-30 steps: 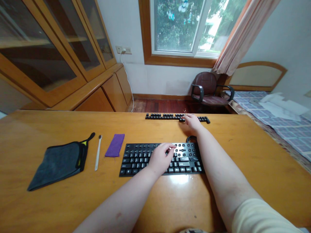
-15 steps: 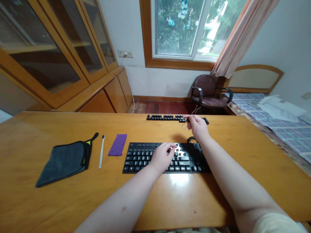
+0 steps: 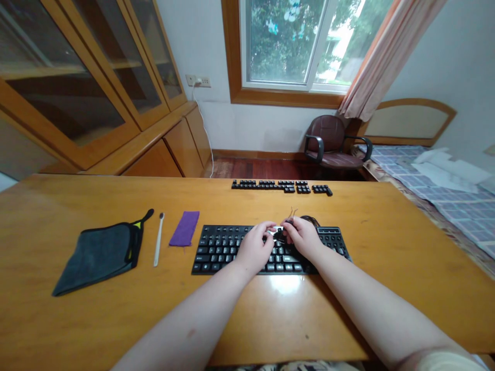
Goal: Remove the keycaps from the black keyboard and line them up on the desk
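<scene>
A black keyboard lies on the wooden table, with bare spots on its right part where keycaps are off. My left hand rests on the middle of it, fingers a little apart and holding nothing that shows. Over the keys just to its right, my right hand is closed on a wire keycap puller, whose thin wire ends stick up above the fingers. The puller's lower end is near the keys, but whether it grips a keycap cannot be made out. Loose black keycaps stand in rows along the table's far edge.
To the left lie a purple cloth pouch, a white toothbrush and a folded grey cloth with a black loop. A coiled black cable sits behind the keyboard. Beyond the table is a brown armchair.
My right hand has come down and back from the rows of keycaps to the keyboard, with the puller still in it. My left hand has stayed on the keyboard.
</scene>
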`<state>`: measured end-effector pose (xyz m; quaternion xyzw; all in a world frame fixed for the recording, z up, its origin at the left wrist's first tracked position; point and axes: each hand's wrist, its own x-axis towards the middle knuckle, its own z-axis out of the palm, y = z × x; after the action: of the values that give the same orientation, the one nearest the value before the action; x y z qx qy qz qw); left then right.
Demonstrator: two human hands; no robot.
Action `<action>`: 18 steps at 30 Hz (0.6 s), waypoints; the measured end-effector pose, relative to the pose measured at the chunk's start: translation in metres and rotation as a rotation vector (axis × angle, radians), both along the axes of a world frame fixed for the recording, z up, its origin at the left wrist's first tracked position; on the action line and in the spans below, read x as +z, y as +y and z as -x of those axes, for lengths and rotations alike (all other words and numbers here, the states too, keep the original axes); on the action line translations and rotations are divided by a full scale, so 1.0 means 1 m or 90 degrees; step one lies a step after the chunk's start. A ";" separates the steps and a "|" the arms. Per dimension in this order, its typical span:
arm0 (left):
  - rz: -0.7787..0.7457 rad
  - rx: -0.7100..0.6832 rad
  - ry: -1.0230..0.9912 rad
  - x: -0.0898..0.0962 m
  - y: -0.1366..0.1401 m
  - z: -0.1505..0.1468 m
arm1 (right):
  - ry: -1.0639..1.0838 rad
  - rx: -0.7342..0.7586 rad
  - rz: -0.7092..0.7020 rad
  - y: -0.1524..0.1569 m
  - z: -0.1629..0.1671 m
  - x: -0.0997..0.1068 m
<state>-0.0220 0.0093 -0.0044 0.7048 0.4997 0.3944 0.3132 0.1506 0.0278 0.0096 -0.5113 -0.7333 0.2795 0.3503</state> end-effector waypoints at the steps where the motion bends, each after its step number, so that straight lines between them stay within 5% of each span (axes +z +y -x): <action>1: -0.001 0.000 -0.001 0.000 0.000 0.000 | -0.003 -0.001 0.015 0.001 0.001 -0.001; 6: -0.005 -0.005 -0.007 0.001 0.000 0.000 | -0.023 0.003 0.041 0.002 0.004 -0.004; 18: -0.012 -0.002 0.002 0.003 0.000 0.000 | -0.139 0.123 -0.080 -0.002 0.003 0.000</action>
<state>-0.0224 0.0088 -0.0017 0.7091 0.4953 0.3979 0.3060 0.1474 0.0260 0.0097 -0.4430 -0.8287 0.2079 0.2716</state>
